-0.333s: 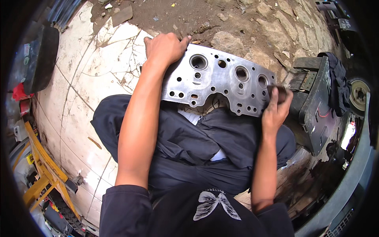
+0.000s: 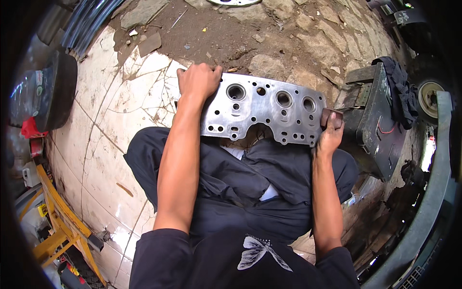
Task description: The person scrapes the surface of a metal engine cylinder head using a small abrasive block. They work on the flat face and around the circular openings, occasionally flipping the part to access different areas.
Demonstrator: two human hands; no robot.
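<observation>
Before the lap (image 2: 250, 166), the plate (image 2: 267, 110), long axis left to right, is gripped at its far left corner by the left hand (image 2: 199, 79), a block (image 2: 335, 112) being held at its right end by the right hand (image 2: 331, 137).

The left arm (image 2: 179, 166) stretches forward, its hand (image 2: 199, 81) knuckles up, fingers bent. The right hand (image 2: 329, 138) sits nearer the body, thumb pointing forward.

2 hands (image 2: 200, 82), 1 blk (image 2: 335, 113), 1 metal pc (image 2: 263, 106), 3 lg ports (image 2: 284, 99).
</observation>
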